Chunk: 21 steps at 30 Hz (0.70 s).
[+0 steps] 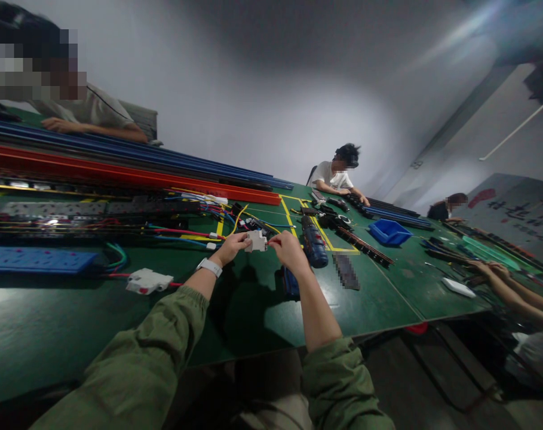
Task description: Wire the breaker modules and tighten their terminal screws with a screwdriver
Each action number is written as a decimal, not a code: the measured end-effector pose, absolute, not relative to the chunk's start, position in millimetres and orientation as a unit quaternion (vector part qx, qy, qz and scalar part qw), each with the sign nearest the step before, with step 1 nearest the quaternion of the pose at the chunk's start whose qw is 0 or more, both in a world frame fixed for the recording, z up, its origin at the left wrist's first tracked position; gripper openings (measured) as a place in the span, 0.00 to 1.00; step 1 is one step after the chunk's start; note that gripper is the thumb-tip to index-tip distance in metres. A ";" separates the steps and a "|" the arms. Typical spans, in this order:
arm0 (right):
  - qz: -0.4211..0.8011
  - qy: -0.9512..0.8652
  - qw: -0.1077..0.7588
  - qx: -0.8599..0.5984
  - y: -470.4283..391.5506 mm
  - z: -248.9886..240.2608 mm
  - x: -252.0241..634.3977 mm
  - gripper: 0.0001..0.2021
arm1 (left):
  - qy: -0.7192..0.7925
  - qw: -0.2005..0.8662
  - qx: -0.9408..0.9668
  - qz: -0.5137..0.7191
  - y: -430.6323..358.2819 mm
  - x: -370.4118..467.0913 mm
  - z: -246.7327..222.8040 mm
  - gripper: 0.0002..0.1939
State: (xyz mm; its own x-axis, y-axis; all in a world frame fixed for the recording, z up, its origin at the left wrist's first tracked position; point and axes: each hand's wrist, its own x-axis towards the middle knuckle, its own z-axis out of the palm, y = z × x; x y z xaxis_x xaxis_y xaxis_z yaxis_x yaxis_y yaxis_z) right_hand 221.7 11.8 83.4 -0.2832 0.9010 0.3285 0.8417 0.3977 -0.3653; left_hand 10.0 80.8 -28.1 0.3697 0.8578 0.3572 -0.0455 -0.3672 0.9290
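Note:
A white circuit breaker (256,241) is gripped at its left side between the thumb and fingers of my left hand (230,248), above the table. The fingers of my right hand (290,249) are pinched together at the breaker's right end; whatever lies between them is too small to make out. Behind the breaker run loose blue, red and yellow wires (195,234). A second white breaker (148,281), joined to red wires, rests on the table to the left. Just right of my right hand lies a dark blue power drill (314,243).
The green table (248,334) also carries a blue power strip (38,259), long red channels (132,177), and blue rails (163,154). To the right are a blue bin (389,232) and a pixelated flat object (346,272). Other people sit at the far side and right.

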 end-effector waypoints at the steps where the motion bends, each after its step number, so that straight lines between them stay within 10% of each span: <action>1: 0.051 -0.799 0.244 -0.547 11.2 83.0 220.6 0.09 | 0.298 0.483 0.676 0.471 80.7 9.9 -27.8 0.30; 21: 0.084 -0.777 0.285 -0.555 12.7 66.0 221.0 0.06 | 0.309 0.487 0.688 0.441 80.3 9.7 -27.2 0.28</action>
State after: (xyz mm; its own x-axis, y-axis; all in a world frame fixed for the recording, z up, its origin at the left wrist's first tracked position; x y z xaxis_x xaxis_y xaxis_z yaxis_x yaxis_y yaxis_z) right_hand 221.0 12.7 66.0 -0.2218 0.9098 0.3509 0.8143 0.3708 -0.4466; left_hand 9.7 80.3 -27.2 0.4205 0.8545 0.3051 -0.0038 -0.3346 0.9424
